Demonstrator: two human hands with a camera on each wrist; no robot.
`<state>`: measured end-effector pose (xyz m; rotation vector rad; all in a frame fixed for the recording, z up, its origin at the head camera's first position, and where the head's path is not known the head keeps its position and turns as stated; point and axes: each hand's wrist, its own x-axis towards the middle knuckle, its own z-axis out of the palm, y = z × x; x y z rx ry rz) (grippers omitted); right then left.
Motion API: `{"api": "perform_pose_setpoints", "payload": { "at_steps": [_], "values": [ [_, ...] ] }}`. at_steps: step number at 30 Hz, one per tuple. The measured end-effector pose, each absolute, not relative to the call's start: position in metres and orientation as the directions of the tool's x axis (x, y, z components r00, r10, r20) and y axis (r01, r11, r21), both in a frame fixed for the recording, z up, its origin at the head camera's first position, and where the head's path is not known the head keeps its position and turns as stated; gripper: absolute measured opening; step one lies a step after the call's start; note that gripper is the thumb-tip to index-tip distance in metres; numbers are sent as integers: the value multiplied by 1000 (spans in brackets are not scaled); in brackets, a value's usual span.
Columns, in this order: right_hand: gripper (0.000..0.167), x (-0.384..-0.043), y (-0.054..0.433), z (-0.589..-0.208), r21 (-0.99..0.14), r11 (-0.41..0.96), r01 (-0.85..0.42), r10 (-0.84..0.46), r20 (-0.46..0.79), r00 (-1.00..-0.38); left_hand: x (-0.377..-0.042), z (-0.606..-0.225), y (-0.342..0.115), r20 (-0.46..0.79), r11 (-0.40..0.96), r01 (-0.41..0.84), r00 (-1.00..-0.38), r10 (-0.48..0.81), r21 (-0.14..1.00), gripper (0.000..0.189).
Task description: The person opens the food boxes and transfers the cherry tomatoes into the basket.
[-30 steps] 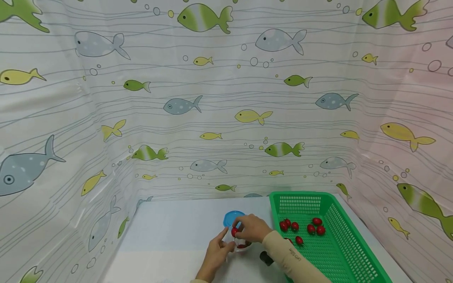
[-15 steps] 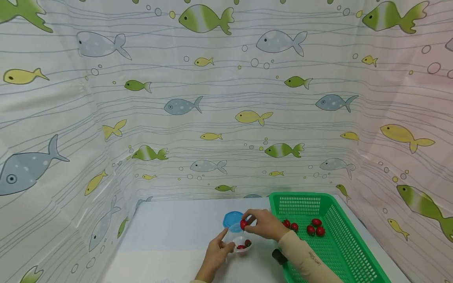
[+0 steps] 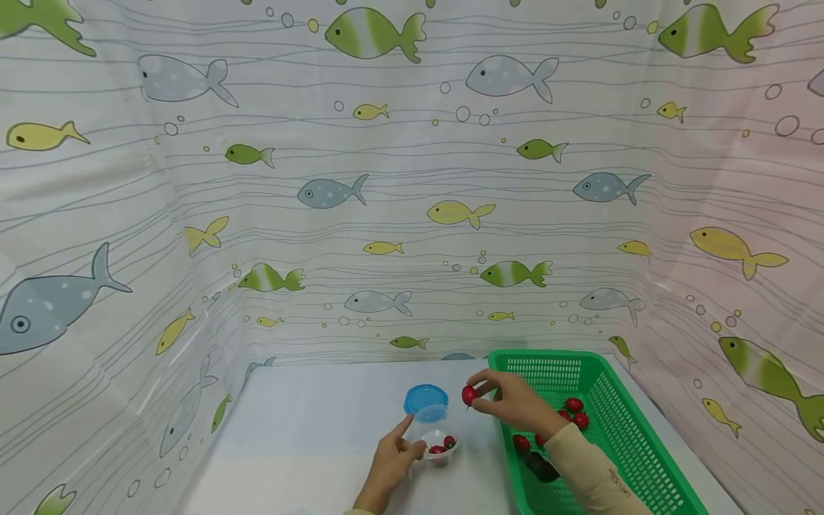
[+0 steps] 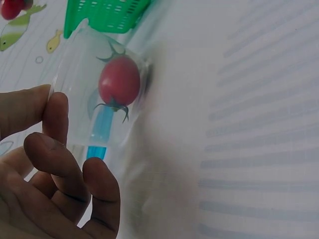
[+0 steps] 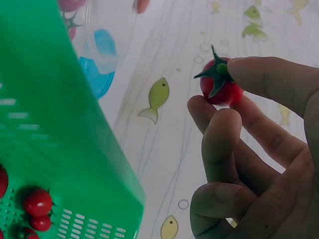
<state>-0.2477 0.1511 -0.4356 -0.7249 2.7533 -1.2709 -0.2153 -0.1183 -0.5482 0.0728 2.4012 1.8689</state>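
In the head view my right hand [image 3: 511,404] pinches a red cherry tomato [image 3: 469,395] between thumb and fingertips, just above the green basket's left rim. Its green, star-shaped calyx [image 5: 217,74] shows in the right wrist view. My left hand [image 3: 390,458] pinches the edge of a small clear plastic container [image 3: 423,434] standing on the table. Cherry tomatoes [image 3: 438,450] lie inside that container; one with its calyx [image 4: 119,82] shows through the wall in the left wrist view. Behind the container is a blue round lid [image 3: 421,398].
On the right side of the table stands a green perforated basket [image 3: 618,465] with several cherry tomatoes [image 3: 574,405] in it, partly hidden by my right forearm. A fish-patterned sheet [image 3: 412,214] hangs behind and along both sides of the white table [image 3: 302,422].
My right hand has carried the cherry tomato away from above the container, rightward and up to the basket's left edge. The left hand has stayed at the container.
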Motion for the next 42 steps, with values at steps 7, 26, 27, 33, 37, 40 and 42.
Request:
{"api": "perform_pose_setpoints", "payload": {
  "at_steps": [7,26,27,33,37,40,42],
  "values": [
    [27,-241,177,-435,-725,580,-371,-383,159,-910,-215,-550,-118,-55,257,-29,-994,93,966,69],
    [25,-254,247,-479,-662,654,-365,-379,131,-916,-214,-547,-117,-47,257,-22,-995,92,966,68],
    [23,-255,249,-482,-655,664,-361,-377,124,-918,-214,-547,-117,-47,260,-22,-995,91,965,68],
    [17,-259,259,-496,-619,704,-348,-369,100,-924,-213,-545,-117,-51,256,-25,-994,94,966,68],
    [19,-262,260,-499,-629,709,-319,-346,83,-934,-214,-546,-117,-49,253,-23,-994,98,967,69],
    [20,-262,260,-499,-633,712,-305,-337,73,-939,-214,-545,-116,-51,254,-26,-994,95,967,69],
    [21,-262,260,-499,-634,710,-306,-340,72,-938,-214,-545,-116,-53,254,-28,-994,93,967,69]
  ]
}}
